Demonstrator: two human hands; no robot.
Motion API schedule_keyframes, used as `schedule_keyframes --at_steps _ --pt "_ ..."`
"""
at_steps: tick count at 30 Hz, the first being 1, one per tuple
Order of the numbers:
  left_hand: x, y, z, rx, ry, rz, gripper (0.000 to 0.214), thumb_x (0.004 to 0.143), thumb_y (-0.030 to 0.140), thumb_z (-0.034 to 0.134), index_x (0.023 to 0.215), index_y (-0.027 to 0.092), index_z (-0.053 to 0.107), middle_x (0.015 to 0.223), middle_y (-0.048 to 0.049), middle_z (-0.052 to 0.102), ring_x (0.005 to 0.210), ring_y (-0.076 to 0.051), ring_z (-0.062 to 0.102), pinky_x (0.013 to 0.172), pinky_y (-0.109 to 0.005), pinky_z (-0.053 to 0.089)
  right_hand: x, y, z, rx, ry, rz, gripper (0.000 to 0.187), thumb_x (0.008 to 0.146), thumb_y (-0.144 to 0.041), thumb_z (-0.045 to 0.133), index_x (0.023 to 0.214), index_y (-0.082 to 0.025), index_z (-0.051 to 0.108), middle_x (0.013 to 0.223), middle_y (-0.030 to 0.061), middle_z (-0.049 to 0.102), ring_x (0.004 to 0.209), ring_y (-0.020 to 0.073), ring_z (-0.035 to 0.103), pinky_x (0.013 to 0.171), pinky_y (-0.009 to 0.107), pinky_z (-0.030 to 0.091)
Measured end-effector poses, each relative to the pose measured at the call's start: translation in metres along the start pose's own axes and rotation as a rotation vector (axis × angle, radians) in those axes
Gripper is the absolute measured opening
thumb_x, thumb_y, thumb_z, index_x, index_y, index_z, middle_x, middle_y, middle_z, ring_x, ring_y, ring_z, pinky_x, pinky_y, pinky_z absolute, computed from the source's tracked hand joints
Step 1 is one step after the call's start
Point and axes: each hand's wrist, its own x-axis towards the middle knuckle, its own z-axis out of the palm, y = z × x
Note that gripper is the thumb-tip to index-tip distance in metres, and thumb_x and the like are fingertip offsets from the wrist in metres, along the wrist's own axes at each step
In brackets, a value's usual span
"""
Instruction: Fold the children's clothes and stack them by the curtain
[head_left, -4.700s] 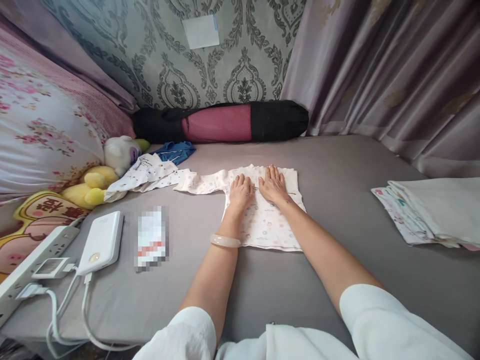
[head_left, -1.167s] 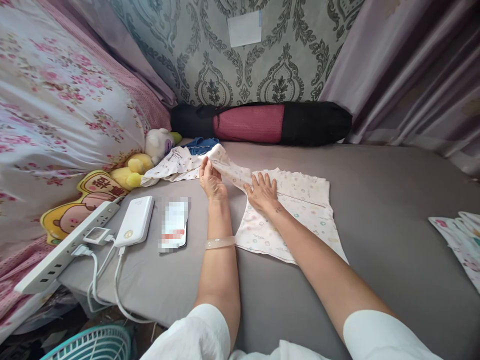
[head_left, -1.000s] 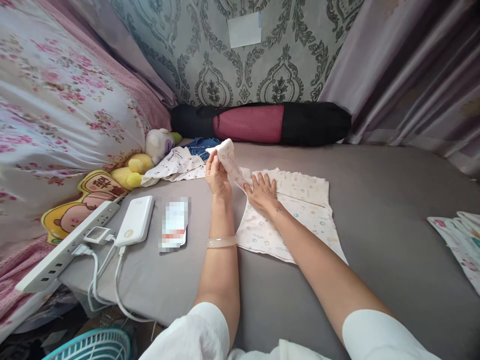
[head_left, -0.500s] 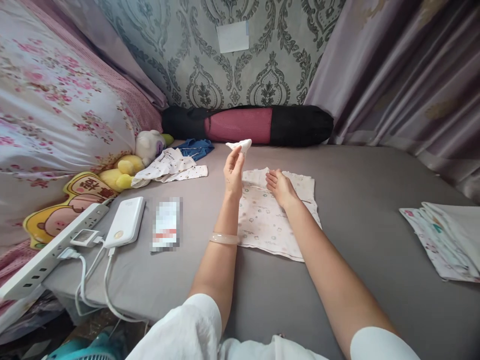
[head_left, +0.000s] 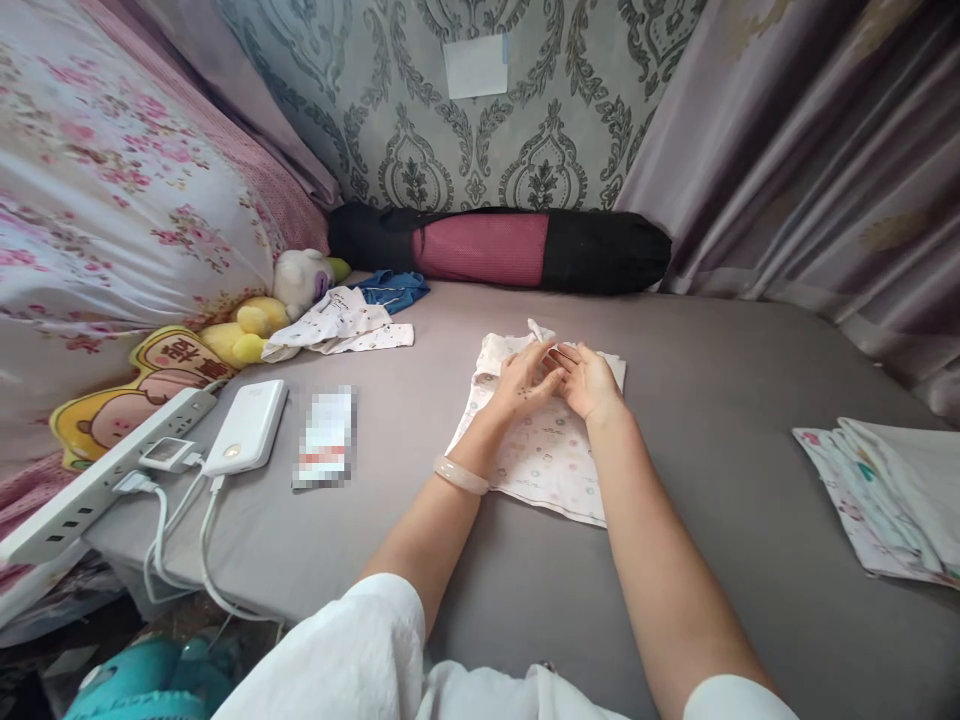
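A small cream baby garment (head_left: 541, 455) with a pastel print lies flat on the grey bed sheet (head_left: 675, 400) in front of me. My left hand (head_left: 519, 382) rests on its upper part, fingers together, pinning the folded-over sleeve, whose cuff (head_left: 537, 329) sticks up just past the fingertips. My right hand (head_left: 590, 382) lies open and flat on the garment right beside it, fingertips touching the left hand's. A pale bangle (head_left: 460, 474) circles my left wrist.
More small clothes (head_left: 341, 323) and a blue piece (head_left: 391, 288) lie at the back left by plush toys (head_left: 259, 315). A power bank (head_left: 245, 427), phone (head_left: 324, 450) and power strip (head_left: 97, 475) sit left. Folded cloths (head_left: 885, 495) lie right. A rolled mat bag (head_left: 499, 247) lines the wall.
My left hand lifted the sleeve from the left, carried it over and brought it down onto the garment. My right hand slid a little right. The view shifted slightly.
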Motion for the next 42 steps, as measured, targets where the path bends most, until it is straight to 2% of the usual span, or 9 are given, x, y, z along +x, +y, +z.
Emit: schedule_keyframes --at_steps 3,6,9,15,18,21,27,34,42 --pt "-0.006 0.003 0.002 0.206 -0.150 0.022 0.052 0.092 0.034 0.056 0.142 0.023 0.046 0.147 -0.0105 0.051 0.142 -0.028 0.039 0.119 -0.054 0.023 0.000 0.002 -0.001 0.154 0.006 0.027 0.028 0.098 -0.038 0.039 0.091 -0.020 0.061 0.084 0.0046 0.069 0.075 0.0172 0.067 0.063 0.027 0.055" --pt "-0.010 0.007 0.002 0.288 -0.255 0.065 0.043 0.095 0.036 0.051 0.136 0.023 0.052 0.149 -0.0105 0.049 0.143 -0.028 0.036 0.118 -0.056 0.021 0.000 0.009 -0.002 0.140 -0.060 -0.027 0.014 0.082 -0.032 0.067 0.079 -0.020 0.059 0.068 -0.0022 0.063 0.062 0.0138 0.062 0.055 0.022 0.051" --pt "-0.011 0.009 0.002 0.292 -0.297 0.111 0.031 0.095 0.032 0.051 0.121 0.023 0.063 0.141 -0.0090 0.056 0.135 -0.026 0.046 0.117 -0.053 0.023 0.001 0.016 -0.002 0.071 -0.045 -0.098 0.028 0.062 -0.021 0.082 0.078 -0.020 0.059 0.066 -0.0045 0.064 0.060 0.0127 0.062 0.054 0.021 0.050" --pt "-0.005 0.002 -0.005 0.233 -0.190 0.158 0.028 0.098 0.032 0.044 0.099 0.021 0.070 0.112 -0.0078 0.071 0.105 -0.021 0.065 0.101 -0.035 0.045 0.007 0.019 0.000 0.079 0.239 -0.103 0.014 0.068 -0.008 0.066 0.077 -0.017 0.060 0.059 -0.0042 0.062 0.056 0.0130 0.061 0.054 0.023 0.053" --pt "-0.002 -0.004 -0.012 0.342 0.044 -0.008 0.029 0.098 0.025 0.040 0.104 0.019 0.068 0.110 -0.0094 0.072 0.102 -0.021 0.067 0.097 -0.035 0.046 0.011 0.017 -0.002 0.170 0.276 -0.123 0.021 0.069 -0.001 0.055 0.081 -0.017 0.061 0.065 -0.0025 0.066 0.063 0.0144 0.065 0.065 0.029 0.059" --pt "-0.002 -0.011 -0.021 0.500 0.191 -0.202 0.035 0.093 0.012 0.039 0.120 0.018 0.061 0.127 -0.0107 0.067 0.119 -0.022 0.060 0.106 -0.039 0.040 0.014 0.015 -0.008 0.222 0.326 -0.136 0.026 0.067 0.002 0.051 0.084 -0.016 0.062 0.071 -0.0012 0.068 0.066 0.0140 0.066 0.072 0.033 0.061" --pt "-0.009 -0.020 -0.027 0.625 0.070 -0.406 0.046 0.092 0.008 0.033 0.132 0.017 0.052 0.145 -0.0123 0.054 0.138 -0.023 0.043 0.113 -0.046 0.033 0.014 0.010 -0.016 0.227 0.452 -0.139 0.027 0.063 0.003 0.049 0.079 -0.016 0.060 0.067 -0.0022 0.065 0.067 0.0132 0.068 0.072 0.033 0.062" --pt "-0.010 -0.024 -0.027 0.618 0.011 -0.420 0.044 0.092 0.008 0.029 0.126 0.018 0.055 0.143 -0.0125 0.055 0.138 -0.024 0.043 0.115 -0.049 0.029 0.014 0.010 -0.022 0.198 0.508 -0.186 0.025 0.059 0.004 0.050 0.073 -0.014 0.061 0.056 -0.0038 0.060 0.059 0.0128 0.066 0.063 0.029 0.061" --pt "-0.007 -0.028 -0.027 0.599 0.036 -0.433 0.044 0.095 0.013 0.030 0.132 0.019 0.052 0.147 -0.0112 0.051 0.141 -0.023 0.040 0.117 -0.049 0.028 0.033 0.014 -0.044 0.075 0.665 -0.183 0.043 0.066 -0.001 0.057 0.107 -0.011 0.059 0.085 0.0011 0.064 0.075 0.0154 0.068 0.069 0.035 0.061"
